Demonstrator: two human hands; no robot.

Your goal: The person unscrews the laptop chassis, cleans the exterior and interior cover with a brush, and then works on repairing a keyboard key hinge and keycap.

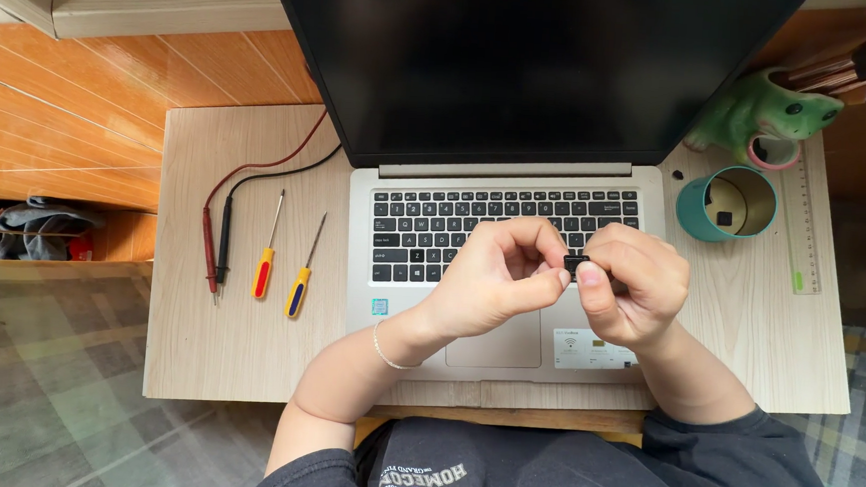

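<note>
While the laptop (517, 178) sits open on the surface (226, 351), the left hand (496, 277) and right hand (631, 286) meet above its keyboard, both grips pinched shut on a small black keycap (575, 265); two screwdrivers (281, 264) lie left of the laptop.

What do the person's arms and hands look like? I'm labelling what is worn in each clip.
Both hands are bare, with no gloves or rings visible. The left hand has a thin white beaded bracelet at the wrist. The right hand shows no wrist wear. Both forearms are uncovered; dark navy sleeves are pushed up near the elbows.
</note>
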